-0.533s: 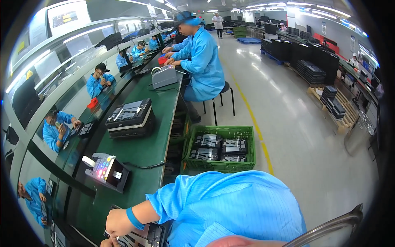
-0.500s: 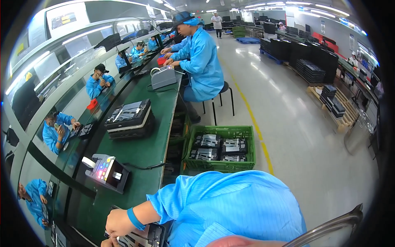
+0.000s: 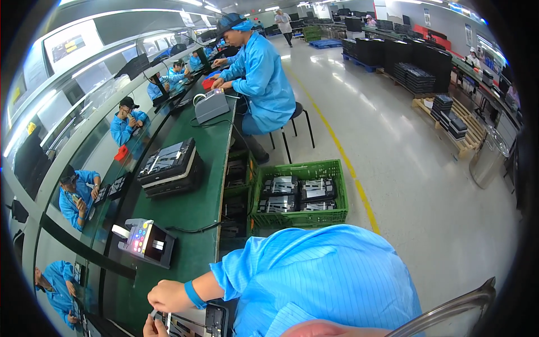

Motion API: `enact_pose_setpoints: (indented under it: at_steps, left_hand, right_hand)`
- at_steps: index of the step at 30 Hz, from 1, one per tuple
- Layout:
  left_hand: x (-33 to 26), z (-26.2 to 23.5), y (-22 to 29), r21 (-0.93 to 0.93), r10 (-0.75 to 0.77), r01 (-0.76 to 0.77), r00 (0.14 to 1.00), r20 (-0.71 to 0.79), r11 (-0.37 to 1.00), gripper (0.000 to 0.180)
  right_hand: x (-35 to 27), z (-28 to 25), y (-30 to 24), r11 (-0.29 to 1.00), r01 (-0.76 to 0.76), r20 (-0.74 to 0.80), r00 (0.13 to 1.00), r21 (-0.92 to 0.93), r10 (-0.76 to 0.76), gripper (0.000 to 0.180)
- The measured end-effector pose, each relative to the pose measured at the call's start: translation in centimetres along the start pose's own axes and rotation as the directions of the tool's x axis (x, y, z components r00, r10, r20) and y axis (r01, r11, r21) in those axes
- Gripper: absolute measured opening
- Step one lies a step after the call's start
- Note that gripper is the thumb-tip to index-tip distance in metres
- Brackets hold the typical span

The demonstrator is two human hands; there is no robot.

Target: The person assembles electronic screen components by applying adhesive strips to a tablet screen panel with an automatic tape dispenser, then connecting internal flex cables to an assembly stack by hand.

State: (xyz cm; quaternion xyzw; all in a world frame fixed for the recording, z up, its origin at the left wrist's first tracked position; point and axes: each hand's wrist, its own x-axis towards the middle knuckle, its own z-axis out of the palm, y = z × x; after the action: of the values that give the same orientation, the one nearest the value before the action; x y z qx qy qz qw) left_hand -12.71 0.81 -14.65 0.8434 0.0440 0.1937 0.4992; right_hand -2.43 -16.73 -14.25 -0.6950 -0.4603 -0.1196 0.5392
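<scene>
Left hand [image 3: 153, 327] is half cut off so can't tell its grip, right hand [image 3: 171, 296] is curled, pinching a little grey piece [image 3: 153, 314] right by a black-and-silver panel [image 3: 215, 319] on the green tabletop [image 3: 197, 206], lit-up box [image 3: 147, 241] past that.

Near the right hand [image 3: 170, 296]: one grey machine [image 3: 161, 247] with lit buttons; farther beyond, one black stack [image 3: 171, 164] and a second grey machine [image 3: 212, 105]. To the hand's right, on the floor: green crate [image 3: 303, 220], stool [image 3: 297, 110], wooden pallet [image 3: 480, 127], metal bin [image 3: 487, 163].
</scene>
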Motion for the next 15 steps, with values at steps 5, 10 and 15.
enact_pose_setpoints:
  at_steps: [5,10,15]
  left_hand:
    - [2.8,-0.7,-1.7,0.49,-0.067,-0.042,0.977,0.204,0.871,0.034]
    - [2.5,0.3,-5.0,0.64,0.167,-0.248,0.968,0.185,0.727,0.053]
    - [3.2,0.1,-8.0,0.762,0.09,-0.147,0.989,0.116,0.63,0.062]
  right_hand:
    - [-1.2,0.2,2.7,0.93,-0.337,-0.017,0.939,0.148,0.343,0.018]
    - [-3.5,1.0,3.1,0.879,-0.436,0.143,0.899,0.195,0.414,0.037]
    - [-4.4,0.8,2.3,0.846,-0.449,0.173,0.893,0.285,0.416,0.049]
